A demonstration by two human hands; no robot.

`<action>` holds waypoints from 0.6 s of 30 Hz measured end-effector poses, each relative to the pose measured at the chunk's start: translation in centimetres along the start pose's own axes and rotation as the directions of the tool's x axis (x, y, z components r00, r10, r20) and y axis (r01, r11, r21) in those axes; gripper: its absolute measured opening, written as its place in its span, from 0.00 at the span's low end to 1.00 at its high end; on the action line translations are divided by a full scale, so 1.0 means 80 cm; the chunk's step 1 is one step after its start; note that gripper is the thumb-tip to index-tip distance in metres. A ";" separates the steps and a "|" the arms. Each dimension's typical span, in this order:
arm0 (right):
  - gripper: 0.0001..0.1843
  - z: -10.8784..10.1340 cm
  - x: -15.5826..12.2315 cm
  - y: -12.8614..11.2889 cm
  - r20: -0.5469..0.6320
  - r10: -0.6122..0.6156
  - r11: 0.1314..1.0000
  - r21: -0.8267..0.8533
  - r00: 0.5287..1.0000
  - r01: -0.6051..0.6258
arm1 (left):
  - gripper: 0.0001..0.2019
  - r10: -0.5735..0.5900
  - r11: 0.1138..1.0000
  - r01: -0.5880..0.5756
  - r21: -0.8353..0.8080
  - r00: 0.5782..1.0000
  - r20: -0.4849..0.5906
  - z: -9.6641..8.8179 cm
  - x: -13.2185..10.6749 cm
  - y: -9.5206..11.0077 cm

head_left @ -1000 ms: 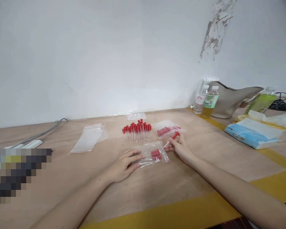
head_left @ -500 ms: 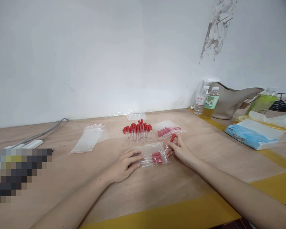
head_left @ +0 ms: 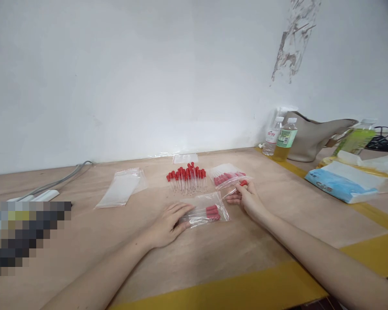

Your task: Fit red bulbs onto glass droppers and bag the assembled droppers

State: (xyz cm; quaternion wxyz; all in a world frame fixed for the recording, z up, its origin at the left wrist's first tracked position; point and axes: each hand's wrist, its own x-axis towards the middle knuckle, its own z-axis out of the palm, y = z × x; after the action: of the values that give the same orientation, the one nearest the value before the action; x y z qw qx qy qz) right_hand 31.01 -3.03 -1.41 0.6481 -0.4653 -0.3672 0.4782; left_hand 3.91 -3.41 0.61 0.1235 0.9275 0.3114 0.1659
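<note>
My left hand (head_left: 170,224) grips the left end of a clear zip bag (head_left: 199,200), thumb along its near edge and fingers over its top. Inside this bag lie several glass droppers with red rubber bulbs (head_left: 212,212), bulbs to the right. Pinched in my right hand (head_left: 248,200) is a single dropper (head_left: 233,191), nearly level, its red bulb at the fingers and its glass tip pointing left at the bag's right-hand mouth. Whether the tip is inside the bag I cannot tell. Behind stands a loose pile of droppers (head_left: 188,174), bulbs away from me.
A filled bag of droppers (head_left: 229,174) lies behind my right hand. Flat bags (head_left: 119,189) are stacked at the left, and another bag (head_left: 185,159) lies by the wall. Bottles (head_left: 285,142), a grey container (head_left: 305,137) and a blue tissue pack (head_left: 341,181) stand at the right.
My right hand has tilted the dropper from steep to nearly level, its bulb moving right and down. My left hand stays on the bag.
</note>
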 end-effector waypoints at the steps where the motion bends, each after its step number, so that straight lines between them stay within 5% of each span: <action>1: 0.13 0.001 0.000 0.001 0.020 0.037 0.999 0.021 0.999 -0.038 | 0.20 -0.002 1.000 0.002 0.000 1.000 -0.003 0.000 0.000 0.000; 6: 0.10 -0.002 -0.001 0.001 0.243 0.164 0.981 -0.141 0.956 -0.133 | 0.21 0.007 1.000 -0.007 -0.005 1.000 -0.009 -0.001 0.000 0.001; 10: 0.10 -0.008 0.003 -0.002 0.398 0.023 0.880 -0.443 0.917 0.170 | 0.21 0.012 1.000 -0.013 -0.016 1.000 -0.012 -0.001 0.001 0.002; 13: 0.09 -0.005 0.007 0.004 0.485 -0.118 0.809 -0.459 0.867 0.367 | 0.21 0.022 1.000 -0.023 -0.018 1.000 -0.010 0.000 0.001 0.001; 18: 0.15 0.008 0.004 0.016 0.476 -0.061 0.873 -0.401 0.877 0.279 | 0.21 0.023 0.999 -0.024 -0.030 1.000 -0.017 0.002 0.001 0.000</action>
State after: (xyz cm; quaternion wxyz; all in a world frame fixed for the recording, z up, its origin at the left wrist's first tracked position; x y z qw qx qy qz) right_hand 30.15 -2.40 -2.44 0.4580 -0.4463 -0.6493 0.4116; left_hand 4.07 -3.38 0.51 0.1330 0.9277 0.2990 0.1796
